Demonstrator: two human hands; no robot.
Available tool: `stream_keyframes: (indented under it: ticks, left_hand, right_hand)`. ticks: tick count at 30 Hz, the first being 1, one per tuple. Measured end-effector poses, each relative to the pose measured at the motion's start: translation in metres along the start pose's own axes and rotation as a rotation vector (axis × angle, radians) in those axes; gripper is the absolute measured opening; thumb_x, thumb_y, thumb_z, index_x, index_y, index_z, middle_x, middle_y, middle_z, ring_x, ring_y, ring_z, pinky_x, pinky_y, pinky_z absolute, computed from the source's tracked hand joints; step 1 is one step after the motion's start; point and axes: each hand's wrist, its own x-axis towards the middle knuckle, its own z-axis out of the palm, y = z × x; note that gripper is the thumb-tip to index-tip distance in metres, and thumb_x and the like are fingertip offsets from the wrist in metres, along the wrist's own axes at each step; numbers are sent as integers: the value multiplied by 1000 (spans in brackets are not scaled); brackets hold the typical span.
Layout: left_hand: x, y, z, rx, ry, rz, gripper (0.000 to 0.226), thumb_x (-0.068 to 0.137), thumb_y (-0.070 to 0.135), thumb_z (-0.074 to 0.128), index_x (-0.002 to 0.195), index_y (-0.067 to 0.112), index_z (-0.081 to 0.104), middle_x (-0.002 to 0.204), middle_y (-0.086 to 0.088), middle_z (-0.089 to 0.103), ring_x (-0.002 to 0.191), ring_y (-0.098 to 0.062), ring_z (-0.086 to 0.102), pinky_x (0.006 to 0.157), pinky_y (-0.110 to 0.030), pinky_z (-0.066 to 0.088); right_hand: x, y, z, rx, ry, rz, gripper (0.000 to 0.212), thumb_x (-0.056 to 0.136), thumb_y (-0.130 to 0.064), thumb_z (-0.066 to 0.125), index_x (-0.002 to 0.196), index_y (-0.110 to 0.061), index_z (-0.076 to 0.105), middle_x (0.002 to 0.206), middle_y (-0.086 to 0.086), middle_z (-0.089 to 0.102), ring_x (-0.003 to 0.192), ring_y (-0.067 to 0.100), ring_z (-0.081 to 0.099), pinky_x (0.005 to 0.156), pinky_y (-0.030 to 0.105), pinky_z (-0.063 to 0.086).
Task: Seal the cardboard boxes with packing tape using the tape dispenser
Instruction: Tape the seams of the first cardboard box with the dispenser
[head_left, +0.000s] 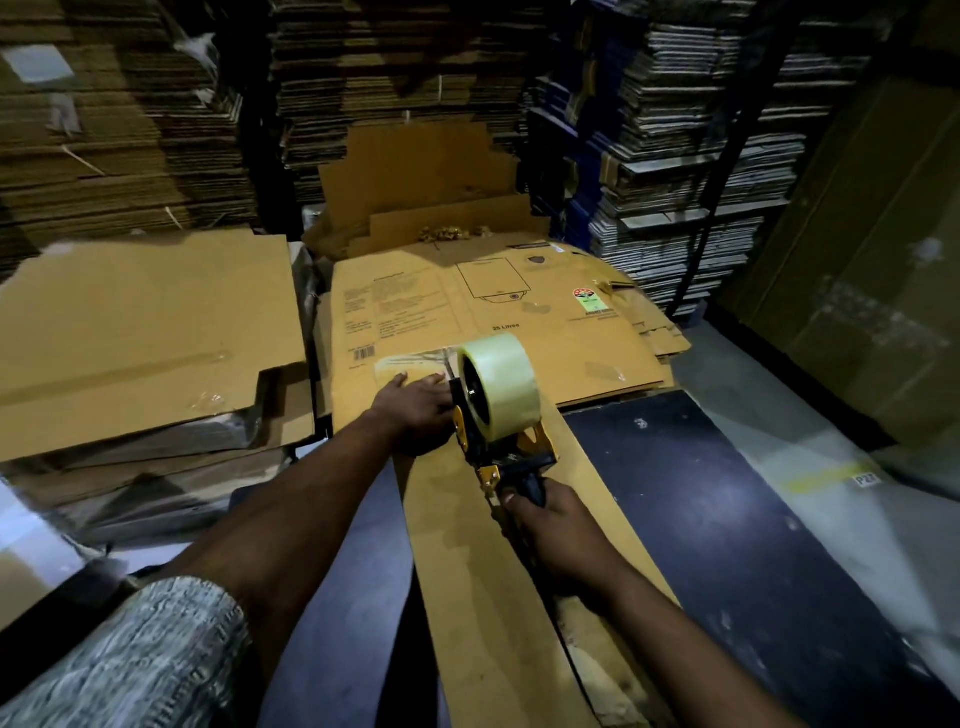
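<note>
Box print (395, 306) blurred; dispenser handle (535, 491) mostly hidden.

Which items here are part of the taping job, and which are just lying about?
In use:
- tape dispenser, gripped by the right hand
- tape roll
- flattened printed box, pressed by the left hand

Lying about:
- flat cardboard pile at left
- stacked cardboard behind
- dark board underneath
</note>
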Motion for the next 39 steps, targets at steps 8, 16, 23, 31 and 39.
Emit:
stream_keyframes:
  ticks: [8,16,23,31,39]
  left_hand:
    - [1,-1,3,-32,68,4,55,104,54,17,156,38,16,164,17,11,153,-13,8,120,-57,11]
    - [-29,37,23,-203,251,54,67,96,57,15,153,25,31,160,3,31,151,-22,20,115,-53,25]
    - [-34,36,20,18,77,75,60,99,52,17,157,36,16,166,10,13,153,-22,11,116,-54,18]
    - [-9,20,14,24,37,43,53,105,50,22,157,38,17,165,15,11,153,-16,11,118,-50,17]
    - [15,5,-1,46,-55,-14,52,106,46,25,156,33,21,166,12,12,153,-14,9,119,-49,15]
  right_hand:
    - [-51,30,-7,3,-14,47,41,81,-48,58,100,-12,64,78,16,65,68,32,58,62,40,44]
    - [-58,31,-10,-1,-17,57,25,99,-22,57,107,2,60,73,12,53,61,19,45,51,27,35]
    - [-58,25,-6,-15,17,90,17,96,-23,59,100,-7,65,75,14,63,64,21,52,55,33,40]
    - [-29,17,-4,-72,50,101,28,85,-38,61,92,-12,67,72,5,70,60,27,63,56,46,50]
    - [0,7,-15,-64,5,61,55,60,-53,54,86,-6,68,75,14,70,67,26,60,64,42,44]
